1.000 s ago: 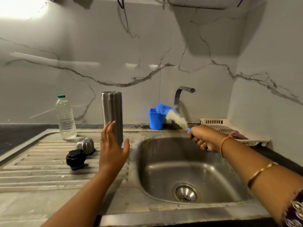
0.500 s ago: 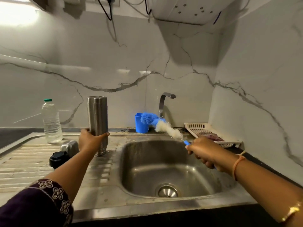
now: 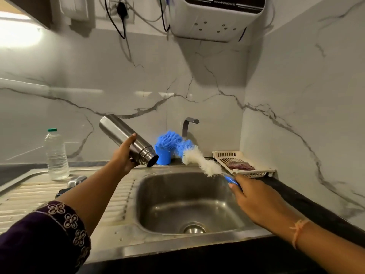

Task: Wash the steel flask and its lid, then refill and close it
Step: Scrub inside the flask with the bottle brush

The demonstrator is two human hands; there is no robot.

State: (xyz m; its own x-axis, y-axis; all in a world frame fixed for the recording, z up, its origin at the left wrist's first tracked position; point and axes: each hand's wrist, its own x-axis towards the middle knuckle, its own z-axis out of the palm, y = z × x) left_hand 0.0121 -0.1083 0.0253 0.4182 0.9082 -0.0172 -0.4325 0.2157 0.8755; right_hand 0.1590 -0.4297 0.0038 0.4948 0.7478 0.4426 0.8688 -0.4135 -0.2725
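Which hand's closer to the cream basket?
Right. The right hand, gripping the brush, sits just in front of the basket; the left hand holds the flask across the sink.

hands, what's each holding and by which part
The left hand grips the steel flask around its body, near the threaded neck. The right hand grips the bottle brush by its blue handle.

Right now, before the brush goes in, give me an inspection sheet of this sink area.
Surface: ribbed steel drainboard beside sink basin.
Job's things: steel flask tilted, open mouth toward the basin; steel cap on drainboard, partly hidden by the arm.
Clutter: water bottle, blue cup, cream tray.
Hands: left hand grips the flask; right hand grips the bottle brush by its handle.
Cables: black cables hang from a wall socket.
Surroundings: tap, white wall appliance, marble-look walls.
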